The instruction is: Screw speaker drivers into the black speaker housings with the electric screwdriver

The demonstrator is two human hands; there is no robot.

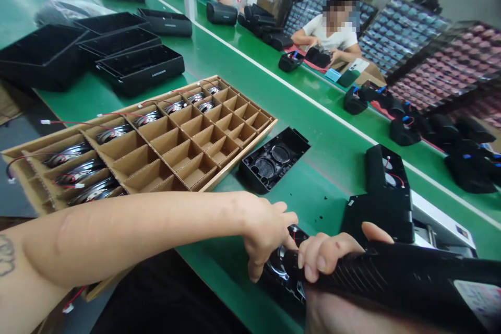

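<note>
My right hand (332,251) is wrapped around a black electric screwdriver (399,279) that lies nearly level and points left. Its tip end is over a black speaker housing (287,289) at the table's near edge. Round silver speaker drivers (278,262) sit in that housing. From the left, my left hand (268,229) reaches down and grips the housing, with the thumb on the near side and fingers beside the screwdriver's nose. My hands partly hide the housing, and the screw point is hidden.
A divided cardboard box (172,148) holds several wired speaker drivers. Behind my hands lies a black housing with two mesh grilles (277,159). Black panels (387,203) lie at right, black shells (139,65) at left. Two people work across the green table (329,115).
</note>
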